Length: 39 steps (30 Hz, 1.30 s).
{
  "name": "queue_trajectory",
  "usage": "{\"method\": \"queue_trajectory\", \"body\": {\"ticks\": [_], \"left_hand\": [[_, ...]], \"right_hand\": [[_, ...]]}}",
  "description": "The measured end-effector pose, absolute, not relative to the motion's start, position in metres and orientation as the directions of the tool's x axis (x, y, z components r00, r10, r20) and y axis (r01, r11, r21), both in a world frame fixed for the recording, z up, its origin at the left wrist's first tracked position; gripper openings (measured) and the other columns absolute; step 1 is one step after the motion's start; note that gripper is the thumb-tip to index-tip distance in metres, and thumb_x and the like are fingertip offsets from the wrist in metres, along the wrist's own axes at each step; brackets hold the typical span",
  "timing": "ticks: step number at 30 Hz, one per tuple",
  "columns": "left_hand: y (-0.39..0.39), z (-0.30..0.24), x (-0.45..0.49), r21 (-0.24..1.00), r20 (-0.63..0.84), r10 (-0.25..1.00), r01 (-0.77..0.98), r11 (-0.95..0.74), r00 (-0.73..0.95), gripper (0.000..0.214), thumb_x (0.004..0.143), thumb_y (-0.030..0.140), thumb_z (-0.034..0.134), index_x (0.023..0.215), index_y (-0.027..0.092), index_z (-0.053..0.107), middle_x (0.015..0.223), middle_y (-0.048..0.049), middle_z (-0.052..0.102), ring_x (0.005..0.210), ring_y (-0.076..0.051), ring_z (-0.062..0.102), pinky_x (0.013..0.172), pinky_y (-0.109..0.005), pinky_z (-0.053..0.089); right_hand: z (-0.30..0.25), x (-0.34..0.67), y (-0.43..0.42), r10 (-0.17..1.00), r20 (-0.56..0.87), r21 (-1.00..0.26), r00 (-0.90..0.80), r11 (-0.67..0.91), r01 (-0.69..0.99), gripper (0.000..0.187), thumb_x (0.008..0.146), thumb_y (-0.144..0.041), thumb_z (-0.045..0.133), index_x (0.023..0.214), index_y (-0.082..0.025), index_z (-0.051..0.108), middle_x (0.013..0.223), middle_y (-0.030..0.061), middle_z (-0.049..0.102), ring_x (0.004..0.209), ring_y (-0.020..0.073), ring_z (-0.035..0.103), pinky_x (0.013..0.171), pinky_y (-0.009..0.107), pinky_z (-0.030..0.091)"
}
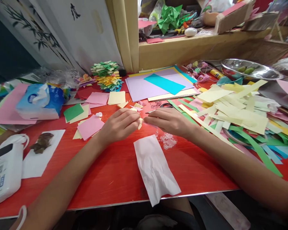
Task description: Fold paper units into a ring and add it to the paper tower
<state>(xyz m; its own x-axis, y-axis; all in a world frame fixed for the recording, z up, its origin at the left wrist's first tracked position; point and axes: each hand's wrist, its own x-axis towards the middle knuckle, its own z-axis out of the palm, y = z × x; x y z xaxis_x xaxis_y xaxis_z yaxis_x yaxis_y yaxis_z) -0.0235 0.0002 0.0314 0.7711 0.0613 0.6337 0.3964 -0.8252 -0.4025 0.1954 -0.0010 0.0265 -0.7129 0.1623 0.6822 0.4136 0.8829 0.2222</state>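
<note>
Over the middle of the red table, my left hand and my right hand meet with fingers bent and closed. A small pale-yellow piece of paper shows at their fingertips; the fingers hide most of it. Scissors lie just behind my right hand, partly covered by it. Small folded paper pieces sit beyond my fingertips. Square pink paper sheets are left of my left hand. A crumpled white tissue lies in front of my hands, hanging over the table edge.
Cut paper strips pile up on the right, near a metal bowl. Large coloured sheets lie at the back, beside a stack of folded paper. A tissue pack and a white device are on the left.
</note>
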Motion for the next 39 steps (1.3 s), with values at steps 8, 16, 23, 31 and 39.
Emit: {"method": "queue_trajectory", "body": {"ticks": [8,16,23,31,39], "left_hand": [[0.001,0.032,-0.023,-0.351,0.655,0.080,0.397,-0.848,0.751,0.010,0.081,0.011,0.052,0.085,0.020,0.049,0.088,-0.0036,0.066,0.087,-0.015,0.062,0.078,-0.030,0.050],[0.001,0.028,-0.022,-0.135,0.688,0.197,0.390,-0.911,0.698,0.012,0.085,0.010,0.046,0.091,0.020,0.050,0.090,-0.0032,0.068,0.086,-0.012,0.063,0.075,-0.027,0.049],[-0.004,0.028,-0.014,0.146,0.724,0.403,0.446,-0.883,0.560,0.008,0.085,0.015,0.049,0.090,0.020,0.053,0.081,-0.0003,0.067,0.078,-0.011,0.062,0.070,-0.024,0.049],[-0.011,0.036,-0.006,0.310,0.690,0.567,0.525,-0.793,0.450,0.005,0.086,0.022,0.050,0.087,0.019,0.054,0.079,0.0011,0.067,0.070,-0.009,0.062,0.061,-0.020,0.050],[-0.013,0.037,-0.005,0.354,0.681,0.590,0.510,-0.783,0.433,0.003,0.085,0.020,0.052,0.086,0.019,0.055,0.078,0.0028,0.066,0.068,-0.007,0.062,0.061,-0.018,0.050]], "right_hand": [[0.022,0.193,0.000,0.223,0.740,0.079,-0.634,0.908,0.412,0.019,0.090,-0.012,0.039,0.092,-0.015,0.057,0.080,0.0050,0.062,0.070,0.0108,0.056,0.059,0.023,0.044],[0.023,0.191,-0.002,0.379,0.711,-0.163,-0.592,0.908,0.385,0.016,0.090,-0.017,0.041,0.092,-0.016,0.058,0.081,0.0049,0.064,0.070,0.0100,0.058,0.060,0.022,0.046],[0.025,0.188,-0.004,0.511,0.691,-0.361,-0.512,0.857,0.368,0.008,0.085,-0.018,0.052,0.086,-0.016,0.059,0.082,0.0023,0.067,0.070,0.0082,0.059,0.061,0.020,0.046],[0.029,0.185,-0.008,0.642,0.638,-0.549,-0.425,0.766,0.334,0.011,0.084,-0.017,0.052,0.089,-0.013,0.061,0.080,0.0032,0.067,0.064,0.0071,0.058,0.058,0.020,0.046],[0.029,0.185,-0.010,0.625,0.654,-0.522,-0.426,0.781,0.344,0.011,0.083,-0.016,0.051,0.086,-0.012,0.061,0.078,0.0043,0.068,0.060,0.0072,0.057,0.056,0.021,0.047]]}}
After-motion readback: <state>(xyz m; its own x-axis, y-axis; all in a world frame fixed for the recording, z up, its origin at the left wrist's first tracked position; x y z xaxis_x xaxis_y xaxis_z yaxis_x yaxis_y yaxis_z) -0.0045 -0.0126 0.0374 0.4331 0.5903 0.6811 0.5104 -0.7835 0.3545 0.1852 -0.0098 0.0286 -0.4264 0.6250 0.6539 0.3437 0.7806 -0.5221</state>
